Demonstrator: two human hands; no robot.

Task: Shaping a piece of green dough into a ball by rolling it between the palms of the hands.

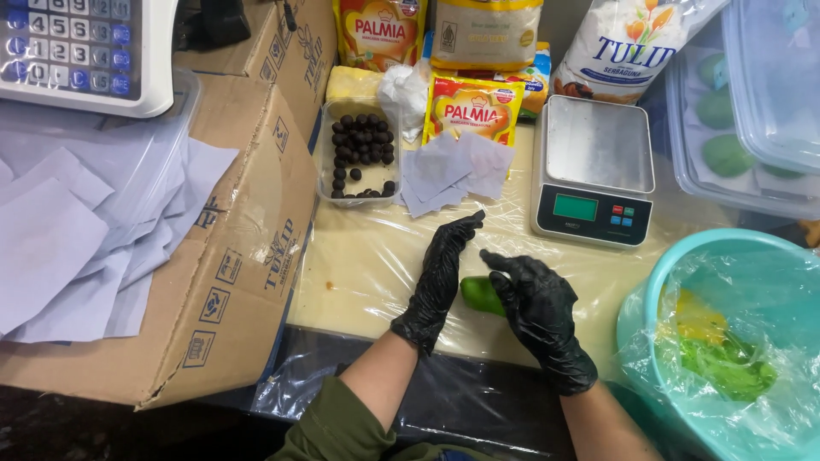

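Both my hands wear black gloves over a plastic-covered table top (367,265). A green lump of dough (480,294) lies between them. My left hand (442,277) stands edge-on against the lump's left side, fingers straight. My right hand (534,307) curls over the lump from the right, partly hiding it. Behind them lie several small grey paper squares (448,171) and a clear tray of dark round balls (359,149).
A digital kitchen scale (594,171) stands at right. A teal bowl lined with plastic (649,290) holds green and yellow dough. A cardboard box (248,248) with paper sheets fills the left, a calculator (77,47) above it. Yellow packets (474,107) and clear containers (752,128) line the back.
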